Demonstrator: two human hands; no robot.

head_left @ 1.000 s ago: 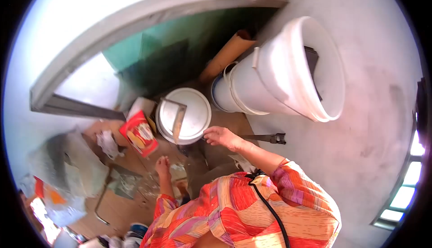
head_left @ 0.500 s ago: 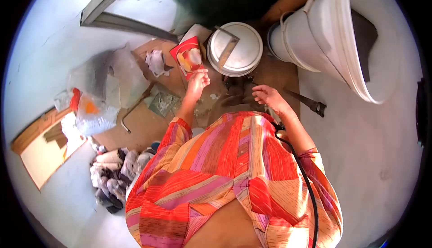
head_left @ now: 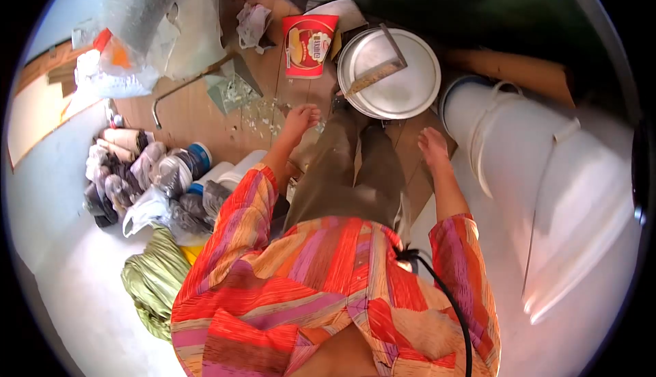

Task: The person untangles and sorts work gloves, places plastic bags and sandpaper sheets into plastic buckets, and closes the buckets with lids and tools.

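My left hand (head_left: 301,120) hangs above the brown floor, just below a red printed container (head_left: 309,45), with its fingers loosely apart and nothing in them. My right hand (head_left: 432,146) is by the lower right side of a round white lidded bucket (head_left: 422,69). Its fingers are slightly bent and apart, and it holds nothing. An L-shaped square (head_left: 376,78) with a worn, light-coloured arm lies across the bucket's lid. Neither hand touches these things.
Large white nested buckets (head_left: 581,192) are at the right, beside a brown rolled sheet (head_left: 512,69). Glassy fragments (head_left: 236,92) and a bent metal rod (head_left: 156,112) are on the floor. At the left are plastic bags (head_left: 116,69), bundled items (head_left: 147,172) and green fabric (head_left: 154,278).
The view has tilted down and shifted left, so the lidded bucket sits higher and more floor shows. My left hand no longer overlaps the red container; my right hand is farther from my left.
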